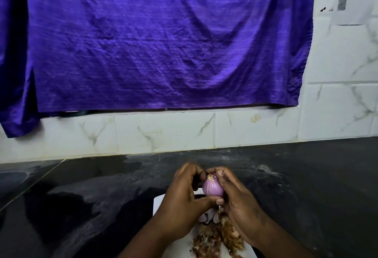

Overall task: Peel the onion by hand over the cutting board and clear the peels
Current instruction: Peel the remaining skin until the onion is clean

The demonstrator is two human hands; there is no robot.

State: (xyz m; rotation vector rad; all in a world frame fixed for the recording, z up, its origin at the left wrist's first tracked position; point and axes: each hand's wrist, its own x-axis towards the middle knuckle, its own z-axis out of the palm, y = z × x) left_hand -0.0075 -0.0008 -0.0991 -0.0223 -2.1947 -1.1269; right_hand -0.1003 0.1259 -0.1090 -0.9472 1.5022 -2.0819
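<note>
From the head view, the only one I have, I see the onion (pixel 212 188) held up off the cutting board (pixel 158 202), between both hands and just above the board's far end. My left hand (pixel 184 192) is curled round it, thumb under the bulb and fingers bent over the top on the left side. My right hand (pixel 235 194) grips it from the other side, with the thumb pressed at the crown where a small dry, tan tuft shows. So both hands are closed on the onion and neither is free. The side of the bulb facing me looks smooth and pale purple, with no papery skin that I can make out, so I judge the peeling mostly done and only the scrap at the tip left to pick away. I cannot see the far side. A heap of brown and purplish peels (pixel 216 235) lies on the board under my wrists, running toward the near edge, so the clearing has not yet begun. A few bits seem close to the board's edge, though I cannot tell if any have spilled onto the dark countertop (pixel 102 196). Behind it a purple cloth (pixel 163 43) hangs over the tiled wall (pixel 163 131).
</note>
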